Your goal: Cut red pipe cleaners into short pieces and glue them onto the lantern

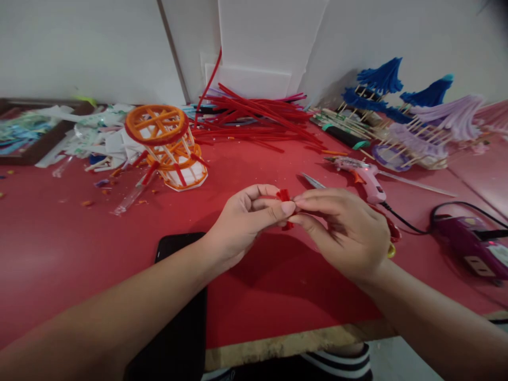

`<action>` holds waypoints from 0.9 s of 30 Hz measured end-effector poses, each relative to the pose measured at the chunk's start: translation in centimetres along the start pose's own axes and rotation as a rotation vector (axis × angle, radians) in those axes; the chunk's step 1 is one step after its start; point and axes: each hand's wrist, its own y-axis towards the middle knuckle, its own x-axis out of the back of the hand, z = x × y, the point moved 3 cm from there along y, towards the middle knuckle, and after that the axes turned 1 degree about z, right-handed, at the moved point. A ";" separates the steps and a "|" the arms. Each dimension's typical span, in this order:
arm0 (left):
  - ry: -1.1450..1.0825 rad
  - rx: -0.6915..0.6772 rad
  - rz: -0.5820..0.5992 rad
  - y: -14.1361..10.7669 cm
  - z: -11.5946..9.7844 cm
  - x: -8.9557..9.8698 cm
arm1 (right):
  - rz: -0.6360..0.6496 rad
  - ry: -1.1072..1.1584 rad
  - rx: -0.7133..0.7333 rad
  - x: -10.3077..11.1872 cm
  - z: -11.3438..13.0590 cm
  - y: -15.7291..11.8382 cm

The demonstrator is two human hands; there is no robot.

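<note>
Held above worktop (254, 301) in fingertip pinch of left hand (243, 219) and right hand (345, 227), both nearly closed: small red piece (283, 195). Possible slip or crushing through uneven pinch. Possible burn from glue gun (368, 181) or prick from pointed blade (313, 181) through careless forward reach.

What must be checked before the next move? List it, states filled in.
1. Red piece held in left hand: ok, pinched.
2. Grip of right hand on it: cannot tell, contact hidden.
3. Glue gun set down: ok, on the table beyond the right hand.
4. Glue gun hot: cannot tell.
5. Pointed metal tool fully visible: not ok, partly behind the right hand.
</note>
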 end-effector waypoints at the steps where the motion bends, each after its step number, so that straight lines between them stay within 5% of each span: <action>1: -0.016 0.003 -0.003 0.0 -0.1 0.0 | 0.017 0.005 -0.002 0.0 -0.1 0.1; 20: 0.149 -0.123 0.082 0.0 -0.2 0.1 | -0.007 0.018 -0.059 0.1 0.2 -0.2; 27: 0.259 -0.195 -0.023 0.1 -0.7 0.5 | 0.114 -0.024 -0.054 0.0 -0.6 0.5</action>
